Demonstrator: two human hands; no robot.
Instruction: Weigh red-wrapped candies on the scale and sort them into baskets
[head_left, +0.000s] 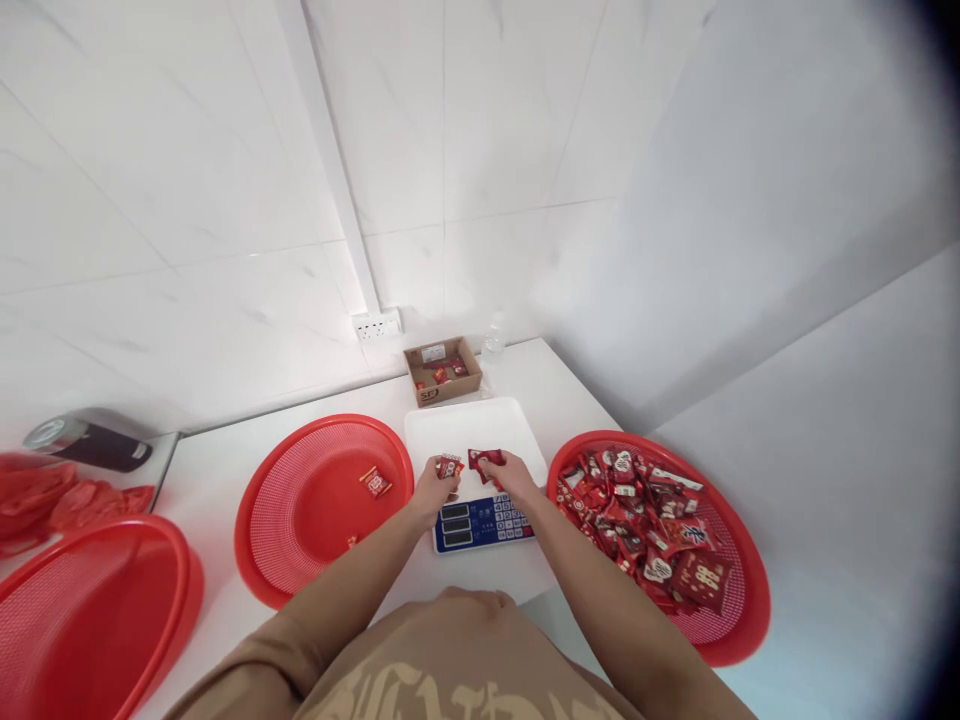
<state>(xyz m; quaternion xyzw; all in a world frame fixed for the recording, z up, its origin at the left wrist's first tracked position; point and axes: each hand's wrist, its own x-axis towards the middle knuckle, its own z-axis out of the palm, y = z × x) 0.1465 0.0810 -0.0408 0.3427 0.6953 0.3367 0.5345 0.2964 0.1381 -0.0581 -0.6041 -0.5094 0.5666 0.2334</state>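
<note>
Over the front of a white weighing scale (472, 420), my left hand (433, 492) is closed on a red candy packet (450, 466). Beside it, my right hand (514, 476) pinches a darker red candy packet (484, 460). The two packets are a small gap apart. On the right, a red basket (750, 610) holds a heap of red wrapped candies (645, 520). To the left, another red basket (322, 500) has a wrapped candy (375, 482) lying in it, and a small piece shows by my left forearm.
Behind the scale stands a cardboard box (454, 392) with a few red packets, beside a clear bottle (495, 335). A third red basket (97, 620) sits at the far left, near red plastic bags (67, 500) and a dark cylinder (90, 442). A wall socket (376, 325) is behind the table.
</note>
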